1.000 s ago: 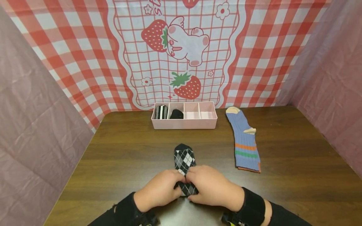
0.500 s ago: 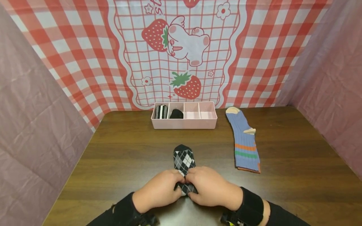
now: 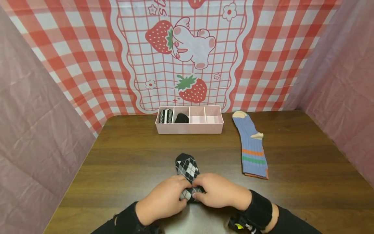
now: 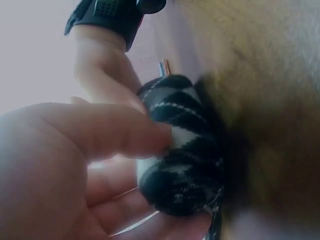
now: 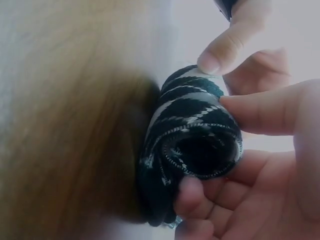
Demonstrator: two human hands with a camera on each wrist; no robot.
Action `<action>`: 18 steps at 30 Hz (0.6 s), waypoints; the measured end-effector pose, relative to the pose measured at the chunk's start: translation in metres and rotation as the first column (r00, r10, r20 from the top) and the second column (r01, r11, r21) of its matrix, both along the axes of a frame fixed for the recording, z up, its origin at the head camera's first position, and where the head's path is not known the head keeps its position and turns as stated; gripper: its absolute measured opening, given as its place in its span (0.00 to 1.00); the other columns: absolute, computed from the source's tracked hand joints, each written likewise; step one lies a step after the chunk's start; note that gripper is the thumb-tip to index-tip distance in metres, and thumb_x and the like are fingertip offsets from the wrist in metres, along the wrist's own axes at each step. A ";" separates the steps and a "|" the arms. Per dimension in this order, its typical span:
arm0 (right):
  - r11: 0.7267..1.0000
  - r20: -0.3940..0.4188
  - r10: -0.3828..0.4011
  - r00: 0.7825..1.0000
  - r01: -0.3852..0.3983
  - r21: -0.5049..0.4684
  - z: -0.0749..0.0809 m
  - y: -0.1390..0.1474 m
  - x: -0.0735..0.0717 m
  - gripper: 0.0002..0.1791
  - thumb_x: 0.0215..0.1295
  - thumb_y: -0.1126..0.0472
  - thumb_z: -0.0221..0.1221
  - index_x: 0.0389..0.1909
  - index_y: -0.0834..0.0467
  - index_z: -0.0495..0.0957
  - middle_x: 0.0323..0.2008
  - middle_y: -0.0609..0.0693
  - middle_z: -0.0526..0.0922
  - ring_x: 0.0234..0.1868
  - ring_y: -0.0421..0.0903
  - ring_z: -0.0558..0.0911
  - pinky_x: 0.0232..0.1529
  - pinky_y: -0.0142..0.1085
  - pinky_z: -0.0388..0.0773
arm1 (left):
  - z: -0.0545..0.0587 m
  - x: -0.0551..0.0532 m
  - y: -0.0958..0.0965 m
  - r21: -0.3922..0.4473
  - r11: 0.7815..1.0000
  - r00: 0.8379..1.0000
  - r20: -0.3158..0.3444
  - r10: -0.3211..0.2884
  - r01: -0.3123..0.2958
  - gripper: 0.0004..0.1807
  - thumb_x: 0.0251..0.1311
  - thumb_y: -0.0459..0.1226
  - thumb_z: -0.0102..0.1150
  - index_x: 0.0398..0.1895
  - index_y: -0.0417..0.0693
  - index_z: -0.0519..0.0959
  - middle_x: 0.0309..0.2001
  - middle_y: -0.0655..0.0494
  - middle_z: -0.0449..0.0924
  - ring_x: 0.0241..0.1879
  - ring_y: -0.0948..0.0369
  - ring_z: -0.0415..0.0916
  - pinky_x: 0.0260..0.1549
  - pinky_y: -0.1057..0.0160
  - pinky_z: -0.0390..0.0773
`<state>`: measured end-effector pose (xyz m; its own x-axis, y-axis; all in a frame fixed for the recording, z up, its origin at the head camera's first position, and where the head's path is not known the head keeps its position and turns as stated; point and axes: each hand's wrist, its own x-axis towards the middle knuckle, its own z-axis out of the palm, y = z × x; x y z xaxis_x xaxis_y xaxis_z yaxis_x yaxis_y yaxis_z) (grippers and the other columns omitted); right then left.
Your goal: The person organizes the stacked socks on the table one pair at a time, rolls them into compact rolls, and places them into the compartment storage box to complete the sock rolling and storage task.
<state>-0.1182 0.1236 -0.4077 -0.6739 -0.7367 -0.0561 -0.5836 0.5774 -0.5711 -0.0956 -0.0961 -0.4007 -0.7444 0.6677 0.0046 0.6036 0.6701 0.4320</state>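
A black, grey and white argyle sock [image 3: 187, 167] lies on the table, its black toe pointing away from me. My left hand [image 3: 165, 198] and right hand [image 3: 220, 191] grip its near end from either side, thumbs on the near side and fingers over the top. In the right wrist view that end is a thick roll [image 5: 192, 112], with a hollow spiral showing at its side. The left wrist view shows the left thumb pressing the roll [image 4: 185, 137] while fingers reach round its other side.
A pink box [image 3: 190, 129] with compartments stands at the table's back. Its leftmost compartment holds a striped rolled sock [image 3: 166, 116], the one beside it a black bundle [image 3: 181, 118]. A blue sock [image 3: 252, 146] with orange and green stripes lies flat at right.
The sock's toe has swung slightly left and closer to me, so the sock lies more slanted. Both hands keep their grip on the rolled end, the right one shifting a little.
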 end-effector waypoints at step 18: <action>0.992 -0.115 -0.086 0.990 0.074 -0.101 -0.002 -0.002 0.001 0.07 0.68 0.56 0.67 0.38 0.48 0.77 0.35 0.39 0.74 0.37 0.38 0.74 0.39 0.35 0.74 | -0.004 -0.006 -0.004 0.083 0.997 0.999 0.050 0.002 -0.006 0.12 0.65 0.28 0.60 0.50 0.44 0.82 0.46 0.58 0.79 0.45 0.67 0.75 0.46 0.65 0.79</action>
